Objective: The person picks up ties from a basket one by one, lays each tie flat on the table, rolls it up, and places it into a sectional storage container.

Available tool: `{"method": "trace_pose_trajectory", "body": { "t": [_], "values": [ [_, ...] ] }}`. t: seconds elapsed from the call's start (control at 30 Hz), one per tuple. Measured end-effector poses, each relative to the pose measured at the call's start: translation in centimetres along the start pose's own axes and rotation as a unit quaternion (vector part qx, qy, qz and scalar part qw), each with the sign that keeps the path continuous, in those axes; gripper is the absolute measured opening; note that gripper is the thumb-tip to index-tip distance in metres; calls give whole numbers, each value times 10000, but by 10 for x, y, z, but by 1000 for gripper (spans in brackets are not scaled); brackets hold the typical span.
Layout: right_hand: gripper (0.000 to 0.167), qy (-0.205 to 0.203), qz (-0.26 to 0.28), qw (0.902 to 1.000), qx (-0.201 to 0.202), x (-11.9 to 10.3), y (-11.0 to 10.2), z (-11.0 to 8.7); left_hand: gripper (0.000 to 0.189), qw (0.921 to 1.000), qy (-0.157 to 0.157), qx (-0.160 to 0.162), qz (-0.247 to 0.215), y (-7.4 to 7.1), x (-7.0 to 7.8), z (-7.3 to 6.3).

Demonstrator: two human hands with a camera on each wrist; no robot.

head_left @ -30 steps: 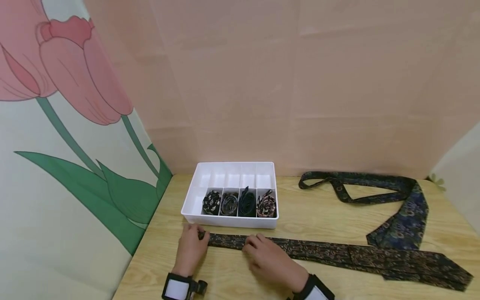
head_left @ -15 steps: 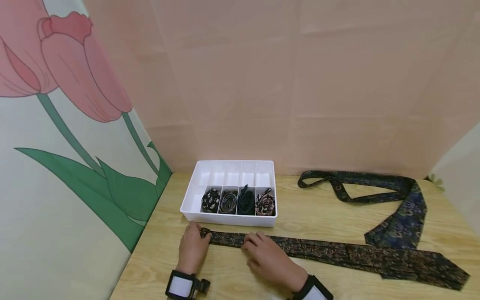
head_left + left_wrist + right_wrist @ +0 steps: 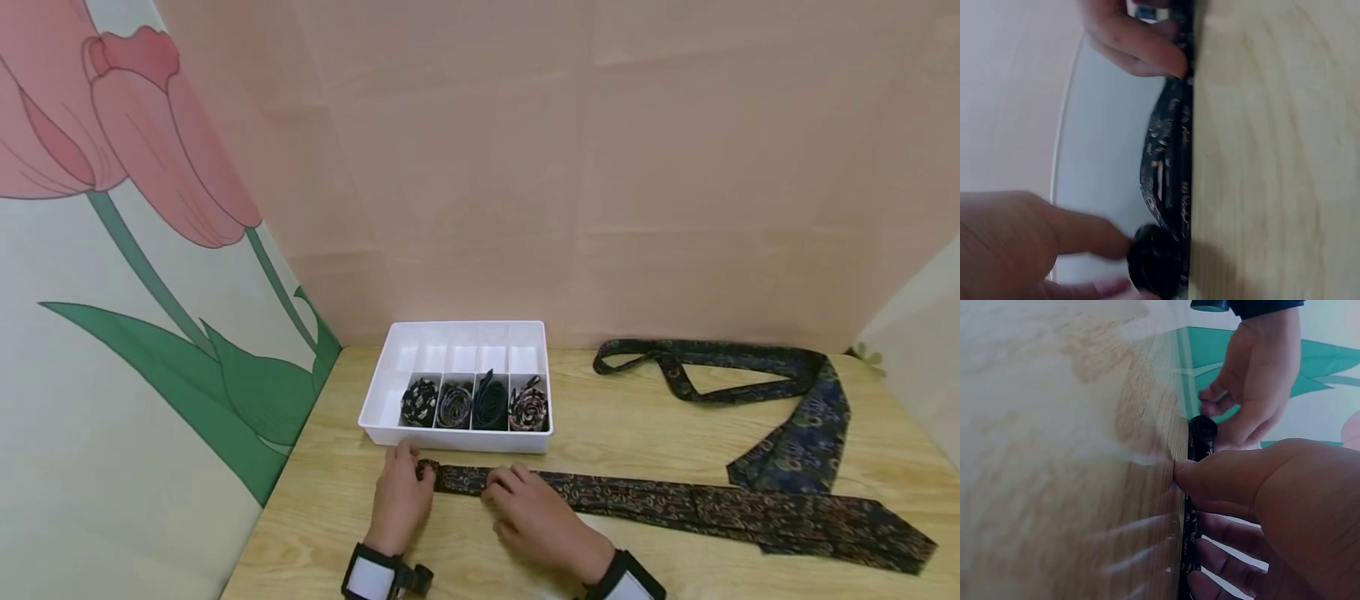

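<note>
A dark necktie (image 3: 645,497) with a small reddish-brown pattern lies stretched across the table, its wide pointed end at the right. At its narrow left end is a small coil (image 3: 1155,261). My left hand (image 3: 401,500) holds this coil at its fingertips; the left wrist view shows a fingertip against it. Further along the strip, my right hand (image 3: 536,517) holds the necktie between thumb and fingers, with its thumb (image 3: 1210,478) down at the strip's edge. Between the hands the fabric bows up slightly off the tabletop. The right palm hides part of the strip.
Behind the hands stands a white divided box (image 3: 456,442) with several rolled neckties in its front compartments. A dark blue patterned necktie (image 3: 813,425) lies loosely looped at the back right, partly under the stretched one. A pink cloth wall (image 3: 480,167) closes the back.
My left hand has moved a little to the right with the coil, which has grown slightly. The right hand stays in about the same place on the necktie.
</note>
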State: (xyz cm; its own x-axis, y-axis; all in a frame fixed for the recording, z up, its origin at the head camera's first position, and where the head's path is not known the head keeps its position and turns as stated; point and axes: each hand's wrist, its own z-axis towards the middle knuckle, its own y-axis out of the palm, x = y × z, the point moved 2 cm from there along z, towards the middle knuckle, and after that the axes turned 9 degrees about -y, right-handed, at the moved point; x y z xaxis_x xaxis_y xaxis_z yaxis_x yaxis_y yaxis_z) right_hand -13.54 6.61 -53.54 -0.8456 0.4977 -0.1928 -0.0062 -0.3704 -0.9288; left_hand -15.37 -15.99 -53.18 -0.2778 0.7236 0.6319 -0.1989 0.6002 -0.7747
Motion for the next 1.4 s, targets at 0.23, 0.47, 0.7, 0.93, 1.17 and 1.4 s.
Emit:
{"method": "trace_pose_trajectory", "body": {
  "t": [0.23, 0.47, 0.7, 0.93, 1.17, 1.4],
  "values": [
    [24, 101, 24, 9999, -84, -5, -3, 5, 30, 9999, -139, -34, 13, 5, 1, -1],
    [23, 864, 815, 9919, 456, -10, -9, 35, 32, 9953, 912, 19, -327, 15, 15, -11],
    [12, 817, 1145, 9861, 879, -13, 9, 53, 33, 9849, 1730, -107, 34, 22, 17, -18],
    [9, 1108, 1114, 9833, 918, -12, 19, 53, 47, 9731, 2120, -736, -530, 7, 6, -8],
    [11, 1085, 743, 9886, 739, -12, 16, 52, 38, 9647, 2402, -1036, -293, 4, -8, 3],
    [33, 1235, 396, 9895, 639, -11, 15, 53, 38, 9558, 2594, -1352, 287, -4, 3, 4]
  ]
}}
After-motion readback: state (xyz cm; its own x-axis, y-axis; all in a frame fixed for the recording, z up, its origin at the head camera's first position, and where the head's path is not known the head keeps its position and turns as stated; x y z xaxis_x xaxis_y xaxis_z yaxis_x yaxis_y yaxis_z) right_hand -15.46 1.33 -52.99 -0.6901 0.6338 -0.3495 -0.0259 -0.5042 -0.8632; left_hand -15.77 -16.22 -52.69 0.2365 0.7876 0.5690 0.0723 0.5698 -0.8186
